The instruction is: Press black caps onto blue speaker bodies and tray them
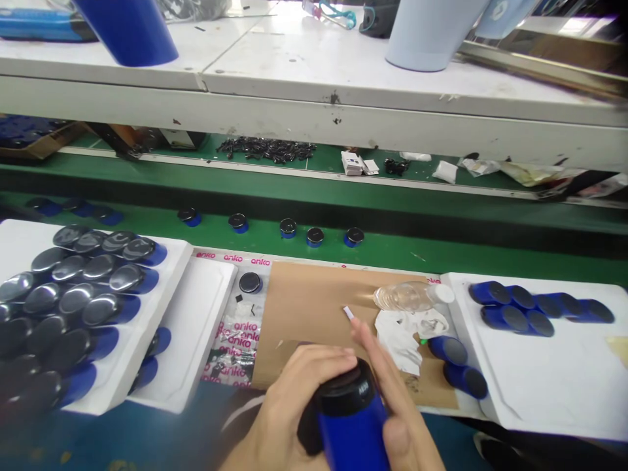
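My left hand (289,405) and my right hand (392,405) together grip a blue bottle with a black cap (350,418) low in the view. The right forefinger stretches out over a brown cardboard sheet (314,307), close to a small white strip (348,313). Beyond the fingers lie a crumpled white cloth (400,340) and a clear plastic water bottle (405,296) on its side. Two blue bottles (454,366) rest at the sheet's right edge, their ends dark grey.
White foam trays hold rows of blue bottles: dark-capped at left (171,288), more at right (520,311). Several capped bottles (287,229) stand on a green conveyor (392,252). Above it runs a white shelf (314,98) carrying tumblers.
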Available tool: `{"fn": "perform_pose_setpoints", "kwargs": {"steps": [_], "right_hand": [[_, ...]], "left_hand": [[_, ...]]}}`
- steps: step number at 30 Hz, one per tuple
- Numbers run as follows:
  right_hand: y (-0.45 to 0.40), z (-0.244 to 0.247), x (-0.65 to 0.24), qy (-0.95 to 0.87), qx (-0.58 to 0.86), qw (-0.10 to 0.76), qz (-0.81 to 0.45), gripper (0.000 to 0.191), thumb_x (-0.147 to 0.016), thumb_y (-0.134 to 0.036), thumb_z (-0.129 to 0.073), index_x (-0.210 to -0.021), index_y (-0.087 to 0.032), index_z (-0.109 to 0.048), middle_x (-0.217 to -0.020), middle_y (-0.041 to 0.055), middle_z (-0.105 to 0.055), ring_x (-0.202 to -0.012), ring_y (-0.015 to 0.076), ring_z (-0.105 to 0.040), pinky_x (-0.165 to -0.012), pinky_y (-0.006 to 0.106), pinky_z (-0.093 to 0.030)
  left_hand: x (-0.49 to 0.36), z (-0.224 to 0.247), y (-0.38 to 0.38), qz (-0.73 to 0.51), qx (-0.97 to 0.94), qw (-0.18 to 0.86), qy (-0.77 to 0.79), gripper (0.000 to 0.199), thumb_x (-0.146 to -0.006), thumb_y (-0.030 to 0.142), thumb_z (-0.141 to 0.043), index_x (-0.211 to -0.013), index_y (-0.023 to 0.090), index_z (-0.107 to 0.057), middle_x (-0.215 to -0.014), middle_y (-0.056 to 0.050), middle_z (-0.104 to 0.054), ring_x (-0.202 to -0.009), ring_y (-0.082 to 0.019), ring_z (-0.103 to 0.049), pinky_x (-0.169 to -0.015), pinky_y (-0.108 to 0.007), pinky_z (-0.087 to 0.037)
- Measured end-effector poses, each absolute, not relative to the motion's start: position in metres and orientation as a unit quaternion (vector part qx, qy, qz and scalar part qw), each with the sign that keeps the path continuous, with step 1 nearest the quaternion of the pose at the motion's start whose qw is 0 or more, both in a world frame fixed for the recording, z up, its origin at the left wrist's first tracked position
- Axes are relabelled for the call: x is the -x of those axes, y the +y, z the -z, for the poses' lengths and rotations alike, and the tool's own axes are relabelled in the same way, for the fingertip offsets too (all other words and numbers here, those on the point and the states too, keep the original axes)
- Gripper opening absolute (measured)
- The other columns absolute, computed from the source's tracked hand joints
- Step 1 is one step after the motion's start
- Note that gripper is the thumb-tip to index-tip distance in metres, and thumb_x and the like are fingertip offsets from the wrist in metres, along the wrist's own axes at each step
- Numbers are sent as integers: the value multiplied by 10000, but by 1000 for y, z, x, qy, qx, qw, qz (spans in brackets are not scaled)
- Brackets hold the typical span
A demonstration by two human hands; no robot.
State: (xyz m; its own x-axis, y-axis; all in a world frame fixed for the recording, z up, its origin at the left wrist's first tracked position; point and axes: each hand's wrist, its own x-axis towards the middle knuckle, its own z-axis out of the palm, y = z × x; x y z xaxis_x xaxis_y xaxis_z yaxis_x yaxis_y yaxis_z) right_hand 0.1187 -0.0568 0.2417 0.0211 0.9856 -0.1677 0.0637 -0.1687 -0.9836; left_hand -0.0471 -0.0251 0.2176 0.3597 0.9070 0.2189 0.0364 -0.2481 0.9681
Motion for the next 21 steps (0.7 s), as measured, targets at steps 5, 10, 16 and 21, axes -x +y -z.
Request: {"fn": "perform_pose_setpoints", "kwargs": {"steps": [5,10,16,21], "right_hand": [[-33,-241,-133,-548,501,454,-493,235,-992,-523,-570,-1024,-434,-784,-1257,-51,-740,-1186,172,-685,-990,250,-554],[-16,-219,-148,-469,624,507,-366,355,-1044,-359,-538,-716,-230,-574,-566,-72,-528,-550,48,-542,-576,56,-454],[-46,-233,-130,-569,576,432,-399,469,-994,-484,-576,-1449,-398,-501,-1435,24,-610,-1269,208,-628,-1013,287,-558],[-49,-240,-122,-653,536,343,-411,526,-911,-338,-725,-1407,-425,-572,-1535,-46,-512,-1365,194,-547,-1118,224,-454]], "left_hand": [[47,-224,-19,-415,-549,677,259,481,-823,302,-807,-1285,304,-672,-1233,-66,-744,-1158,-245,-694,-1016,-309,-530],[45,-228,-23,-445,-478,710,263,399,-858,332,-771,-1249,273,-715,-1252,-67,-748,-1197,-239,-680,-1055,-289,-512],[49,-219,-25,-371,-693,508,352,468,-962,154,-520,-1417,262,-536,-1328,-67,-654,-1210,-220,-593,-1038,-310,-466],[47,-214,-27,-329,-792,366,362,492,-845,71,-477,-1325,181,-487,-1041,-99,-611,-903,-234,-556,-810,-345,-520]]}}
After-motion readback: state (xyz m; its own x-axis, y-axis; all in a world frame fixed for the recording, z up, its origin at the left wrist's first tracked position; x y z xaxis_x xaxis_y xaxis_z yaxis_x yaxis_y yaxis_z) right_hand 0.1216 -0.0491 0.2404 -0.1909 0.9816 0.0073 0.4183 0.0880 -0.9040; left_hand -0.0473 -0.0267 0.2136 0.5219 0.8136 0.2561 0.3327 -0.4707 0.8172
